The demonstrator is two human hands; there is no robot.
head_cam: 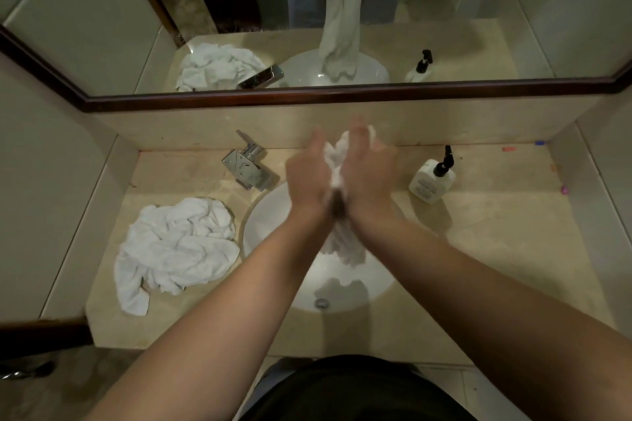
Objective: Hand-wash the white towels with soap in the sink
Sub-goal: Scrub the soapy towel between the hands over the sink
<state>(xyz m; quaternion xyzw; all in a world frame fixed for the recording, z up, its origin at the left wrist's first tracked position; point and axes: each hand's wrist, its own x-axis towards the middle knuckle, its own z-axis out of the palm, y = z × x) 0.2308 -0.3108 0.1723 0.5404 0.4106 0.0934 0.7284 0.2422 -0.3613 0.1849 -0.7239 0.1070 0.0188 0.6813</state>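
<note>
A white towel [343, 248] hangs over the round white sink [270, 215], squeezed between my two hands. My left hand [306, 178] and my right hand [367, 174] grip its upper part side by side, palms facing each other, and both are blurred. The towel's lower end dangles above the drain [321, 302]. A heap of crumpled white towels [178, 249] lies on the counter left of the sink. A white soap bottle with a black pump [432, 179] stands to the right of the sink.
A chrome tap [248, 167] sits at the sink's back left, close to my left hand. The beige stone counter [496, 232] ends at side walls left and right. A mirror [307, 17] with a dark frame runs along the back.
</note>
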